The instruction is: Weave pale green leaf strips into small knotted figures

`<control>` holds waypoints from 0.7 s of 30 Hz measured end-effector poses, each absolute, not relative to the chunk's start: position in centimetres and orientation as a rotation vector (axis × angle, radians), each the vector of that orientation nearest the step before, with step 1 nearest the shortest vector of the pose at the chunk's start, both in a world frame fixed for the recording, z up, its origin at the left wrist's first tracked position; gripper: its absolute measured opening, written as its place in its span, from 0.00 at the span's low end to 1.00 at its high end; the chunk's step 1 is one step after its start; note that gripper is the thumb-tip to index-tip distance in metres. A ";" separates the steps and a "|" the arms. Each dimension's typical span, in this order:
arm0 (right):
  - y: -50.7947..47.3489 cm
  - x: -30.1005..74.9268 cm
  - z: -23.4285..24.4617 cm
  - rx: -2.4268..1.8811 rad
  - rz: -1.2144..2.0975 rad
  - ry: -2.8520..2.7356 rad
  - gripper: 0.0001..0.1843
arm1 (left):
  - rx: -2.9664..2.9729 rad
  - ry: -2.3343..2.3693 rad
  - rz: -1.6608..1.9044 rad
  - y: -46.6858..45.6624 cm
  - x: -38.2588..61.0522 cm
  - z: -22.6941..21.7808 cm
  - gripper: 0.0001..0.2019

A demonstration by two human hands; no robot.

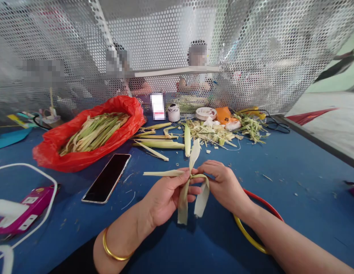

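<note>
My left hand (165,196) and my right hand (221,182) meet above the blue table (294,198), both pinching crossed pale green leaf strips (191,182). One strip points up, one sticks out to the left, and two ends hang down between my hands. A gold bangle (110,249) circles my left wrist. Both hands' fingers are closed on the strips where they cross.
A red plastic bag (65,152) full of leaf strips lies at the left, a black phone (107,177) beside it. Loose strips and scraps (211,131) litter the middle back. A pink device (28,207) with white cable sits far left. A red-yellow ring (251,236) lies under my right arm. People sit behind a perforated metal screen (251,57).
</note>
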State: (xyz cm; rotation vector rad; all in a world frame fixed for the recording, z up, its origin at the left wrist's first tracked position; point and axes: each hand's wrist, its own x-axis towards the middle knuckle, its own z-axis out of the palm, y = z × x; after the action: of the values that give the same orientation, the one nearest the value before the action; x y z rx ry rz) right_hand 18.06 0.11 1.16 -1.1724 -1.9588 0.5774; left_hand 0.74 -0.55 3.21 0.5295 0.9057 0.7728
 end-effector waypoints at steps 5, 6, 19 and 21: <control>0.2 18.1 1.3 -1.142 0.617 -1.985 0.12 | 0.569 0.985 0.817 -0.8 0.9 3.3 0.07; 0.3 18.1 1.2 -1.133 0.617 -1.995 0.13 | 0.582 0.999 0.834 -0.9 0.9 3.3 0.07; -0.6 17.3 0.6 -1.193 0.503 -2.064 0.12 | 0.754 1.230 0.972 -1.3 1.8 2.5 0.09; -0.5 17.3 0.6 -1.195 0.515 -2.054 0.12 | 0.771 1.209 0.968 -1.3 1.7 2.5 0.09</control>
State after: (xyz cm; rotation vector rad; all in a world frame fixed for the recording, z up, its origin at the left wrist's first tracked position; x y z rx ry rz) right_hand 17.33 -0.53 0.62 -1.1952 -2.0544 0.5150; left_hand 1.73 -1.27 2.51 0.7706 1.2088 0.9683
